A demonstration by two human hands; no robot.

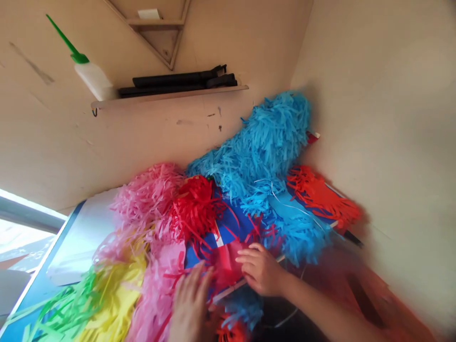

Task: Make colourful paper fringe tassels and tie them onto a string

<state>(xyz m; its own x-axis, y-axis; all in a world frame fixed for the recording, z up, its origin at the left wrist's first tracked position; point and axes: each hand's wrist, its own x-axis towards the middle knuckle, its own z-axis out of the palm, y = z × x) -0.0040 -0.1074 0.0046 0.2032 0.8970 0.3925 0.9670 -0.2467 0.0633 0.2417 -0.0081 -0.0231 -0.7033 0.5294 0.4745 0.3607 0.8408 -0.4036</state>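
Fringed red tissue paper (230, 256) with a plain, unfringed middle lies on the blue tabletop near its front edge. My right hand (261, 271) is at the right side of this paper, fingers slightly bent and resting on or just above it. On the other side my left hand (191, 297) is blurred, its fingers stretched out and apart beside the paper. Whether its fingertips touch the paper, I cannot tell. A bunched red fringe (195, 206) lies behind, next to pink fringed paper (151, 190).
A tall light-blue fringe heap (269, 135) leans in the wall corner. Yellow strips (114, 289) and green strips (67, 304) lie at left, orange fringe (317, 194) at right. Above, a wall shelf (171, 97) holds a green-tipped white bottle (92, 78) and black objects (178, 80).
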